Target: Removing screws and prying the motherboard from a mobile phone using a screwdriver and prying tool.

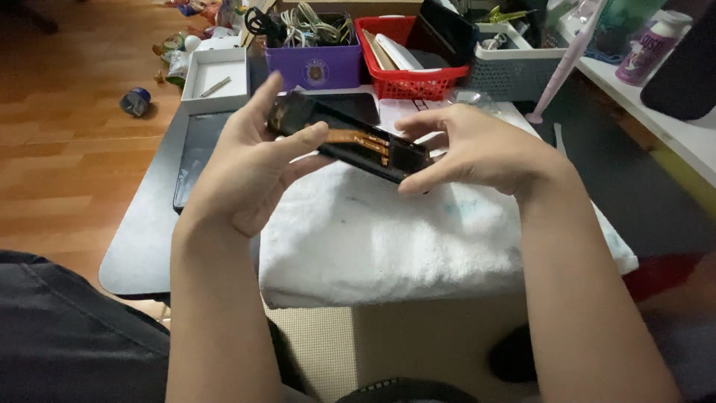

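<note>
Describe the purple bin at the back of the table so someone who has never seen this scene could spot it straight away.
Start at the white towel spread over the small dark table, then look past both hands to the row of containers along the far edge. The purple bin is the leftmost basket, beside the red basket. It alone is purple with solid walls, and it is stuffed with tangled pale cables.

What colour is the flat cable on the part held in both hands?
Orange, running along the black phone part between the left hand and right hand; head view.
</note>
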